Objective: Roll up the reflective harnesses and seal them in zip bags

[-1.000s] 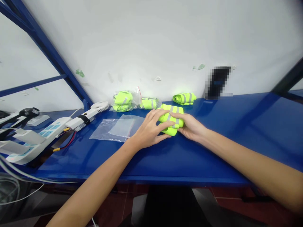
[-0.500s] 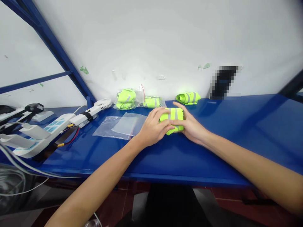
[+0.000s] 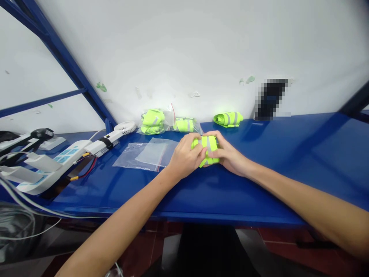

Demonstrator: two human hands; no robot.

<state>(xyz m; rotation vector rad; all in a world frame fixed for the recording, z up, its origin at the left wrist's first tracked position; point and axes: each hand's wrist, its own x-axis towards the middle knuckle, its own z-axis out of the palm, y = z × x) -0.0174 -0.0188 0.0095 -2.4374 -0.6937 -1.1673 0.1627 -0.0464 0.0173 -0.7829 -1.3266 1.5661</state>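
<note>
Between my two hands is a neon-yellow reflective vest (image 3: pixel 211 144), folded into a small bundle with silver-grey strips. My left hand (image 3: pixel 187 156) grips its left side, fingers curled over it. From the right, my right hand (image 3: pixel 227 154) holds it with the thumb across the front; some of its fingers are hidden behind the bundle. Clear zip bags (image 3: pixel 144 154) lie flat on the blue table just left of my left hand. Beyond my hands, a rolled yellow vest (image 3: pixel 228 119) rests unbagged by the wall.
Two bagged yellow vests, one bagged vest (image 3: pixel 152 121) and another bagged vest (image 3: pixel 184 124), stand against the wall. At the left are a small white fan (image 3: pixel 125 127), a power strip (image 3: pixel 62 159) and cables. The blue table (image 3: pixel 230 200) ends at a front edge near me.
The vest bundle has shifted slightly left and turned in my hands. My right hand's fingers have drawn in closer around it, and both hands still hold it.
</note>
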